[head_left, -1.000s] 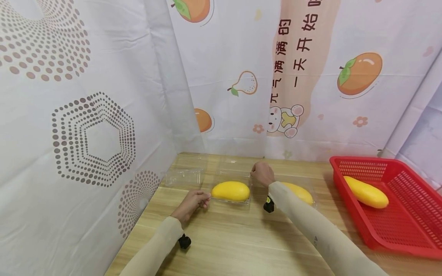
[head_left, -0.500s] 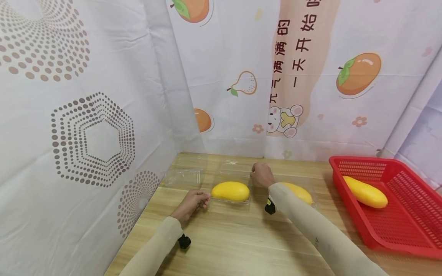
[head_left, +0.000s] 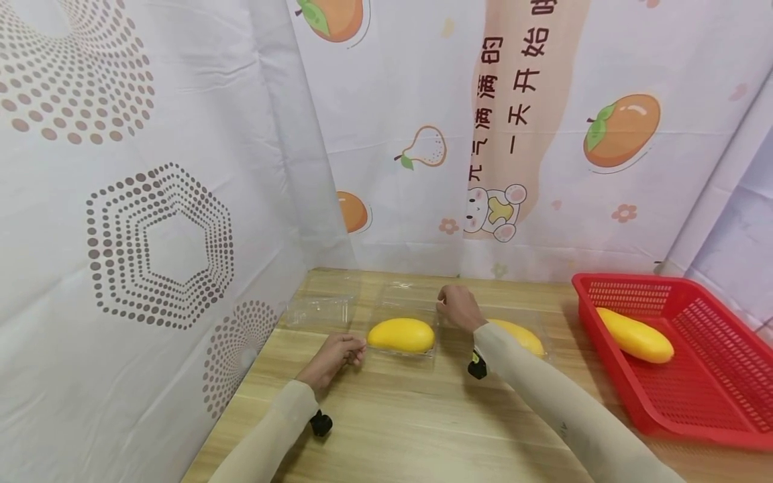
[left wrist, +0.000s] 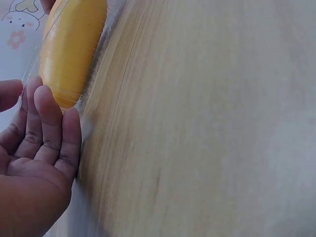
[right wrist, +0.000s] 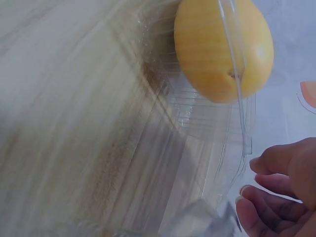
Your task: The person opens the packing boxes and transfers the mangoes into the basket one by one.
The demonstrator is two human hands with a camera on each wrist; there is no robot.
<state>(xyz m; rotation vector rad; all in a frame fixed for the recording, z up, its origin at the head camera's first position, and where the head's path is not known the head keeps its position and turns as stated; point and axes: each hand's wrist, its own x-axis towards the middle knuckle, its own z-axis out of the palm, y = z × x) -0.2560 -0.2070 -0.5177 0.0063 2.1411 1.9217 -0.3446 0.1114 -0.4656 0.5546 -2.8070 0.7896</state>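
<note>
A yellow mango point(head_left: 400, 335) lies in a clear plastic box point(head_left: 403, 310) whose lid stands raised at the back. The left hand point(head_left: 338, 354) pinches the box's front left edge between thumb and index finger; its other fingers are bent beside the mango in the left wrist view. At the box's back right corner, the right hand point(head_left: 460, 307) has curled fingers, and its thumb point(right wrist: 271, 158) meets the plastic rim point(right wrist: 243, 118) in the right wrist view. Clear plastic makes the exact contact hard to see there. Behind the right forearm lies another mango point(head_left: 519, 337) in a clear box, partly hidden.
Left of the middle box stands another clear plastic box point(head_left: 320, 312). A red mesh basket point(head_left: 712, 429) holds a long yellow fruit point(head_left: 635, 335) at the right. The wooden table point(head_left: 398, 429) meets printed curtains point(head_left: 410, 221) at the back and left.
Both hands keep their places at the middle box. The right wrist and forearm shift slightly, and the whole head view drifts a little.
</note>
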